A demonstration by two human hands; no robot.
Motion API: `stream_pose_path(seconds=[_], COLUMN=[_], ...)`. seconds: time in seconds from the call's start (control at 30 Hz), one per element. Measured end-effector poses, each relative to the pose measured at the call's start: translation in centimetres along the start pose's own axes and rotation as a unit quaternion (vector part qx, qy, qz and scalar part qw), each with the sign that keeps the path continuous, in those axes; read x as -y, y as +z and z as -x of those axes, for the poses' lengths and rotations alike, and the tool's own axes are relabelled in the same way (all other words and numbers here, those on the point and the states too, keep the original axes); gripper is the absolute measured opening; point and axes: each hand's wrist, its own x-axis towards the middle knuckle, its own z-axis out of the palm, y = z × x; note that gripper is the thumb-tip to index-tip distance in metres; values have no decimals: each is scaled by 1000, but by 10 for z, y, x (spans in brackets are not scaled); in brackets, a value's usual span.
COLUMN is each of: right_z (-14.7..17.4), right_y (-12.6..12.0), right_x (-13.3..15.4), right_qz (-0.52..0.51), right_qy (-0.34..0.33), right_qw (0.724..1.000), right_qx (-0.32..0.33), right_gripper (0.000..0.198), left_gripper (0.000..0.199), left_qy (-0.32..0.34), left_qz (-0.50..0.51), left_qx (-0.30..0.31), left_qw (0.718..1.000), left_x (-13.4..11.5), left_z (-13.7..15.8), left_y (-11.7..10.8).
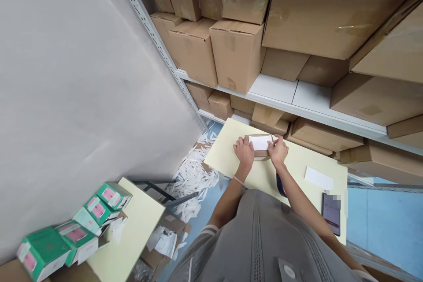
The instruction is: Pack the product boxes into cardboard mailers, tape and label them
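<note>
A small brown cardboard box [262, 153] sits on the pale yellow table [228, 150], near its far edge. On the box's top lies a white label [260, 142]. My left hand [243, 152] grips the box's left end, with the thumb on the label's left side. At the opposite end, my right hand [278, 150] holds the box, its thumb by the label's right edge. Partly hidden behind my right forearm is a dark blue and orange object [280, 185] whose kind I cannot make out.
A white paper slip [319, 178] and a phone [331, 213] lie on the table's right. Behind it, metal shelving [277, 88] holds cardboard boxes [236, 55]. Paper strips [194, 176] litter the floor at left. Several green boxes [46, 251] stand by a second table [142, 216].
</note>
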Motion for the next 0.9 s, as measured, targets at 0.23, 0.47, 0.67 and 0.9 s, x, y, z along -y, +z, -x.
stream_pose_path(seconds=[0.23,0.47,0.67,0.9], right_z=[-1,6,20,20], right_y=[-11,-5,14,18], right_x=[1,2,-14,-19], right_qz=[97,100,278,318], right_qy=[-37,-252,-258,-179], right_qw=[994,949,909,927], right_qx=[-34,159,172,89], right_gripper=[59,61,65,69], left_gripper=[51,57,58,59], left_qy=[-50,167,202,168], left_qz=[26,15,-123,-104], left_qx=[-32,-12,29,12], left_qw=[998,986,971,980], left_x=[0,-3,3,10], left_z=[2,-2,-2,1], left_y=[-3,9,34,34])
